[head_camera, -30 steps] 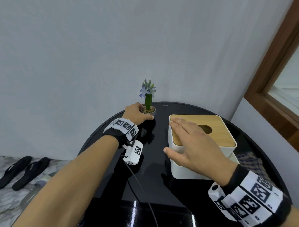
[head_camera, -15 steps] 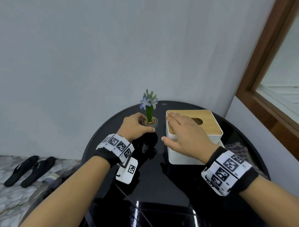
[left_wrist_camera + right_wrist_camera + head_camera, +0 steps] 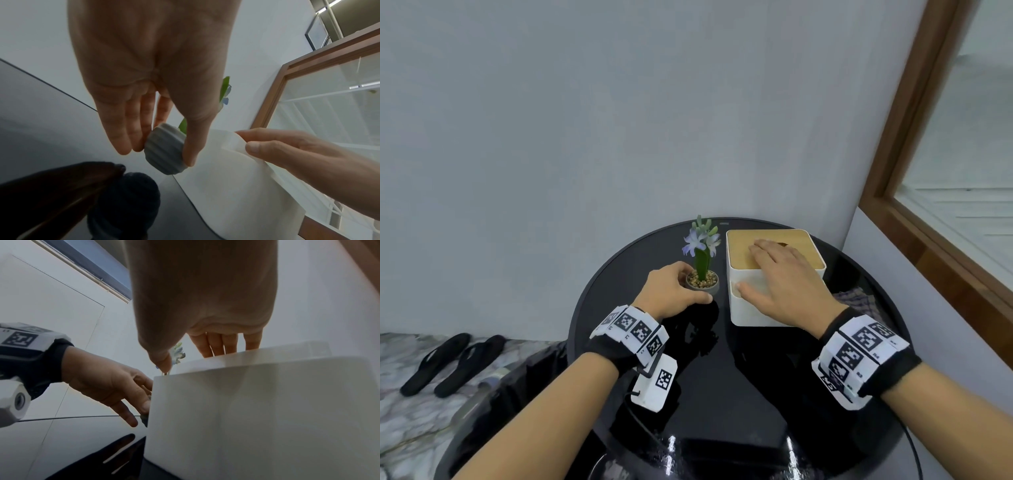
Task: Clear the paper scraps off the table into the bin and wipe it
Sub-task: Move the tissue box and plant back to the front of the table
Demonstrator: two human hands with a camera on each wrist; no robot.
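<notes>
The tabletop (image 3: 722, 383) is round, glossy black and mirror-like, throwing back dark reflections of both arms; no paper scraps can be made out on it. At about 12 o'clock on it stands a small grey ribbed pot (image 3: 702, 282) with pebbles and a green stalk bearing pale purple flowers. The left hand (image 3: 671, 291) has its grip around that pot: the left wrist view shows the thumb on one side and the fingers (image 3: 127, 129) on the other, curled against the ribbed wall. Just beside the pot, at about 1 o'clock, sits a white tissue box (image 3: 774, 274) with a wooden lid. The right hand (image 3: 787, 284) lies on it, fingers nearly straight across the lid and thumb down the near white wall, a loose, spread grip. A checked cloth (image 3: 858, 303) lies at about 3 o'clock, partly hidden behind the right wrist. Black sandals (image 3: 452, 363) rest on the marble floor at far left.
</notes>
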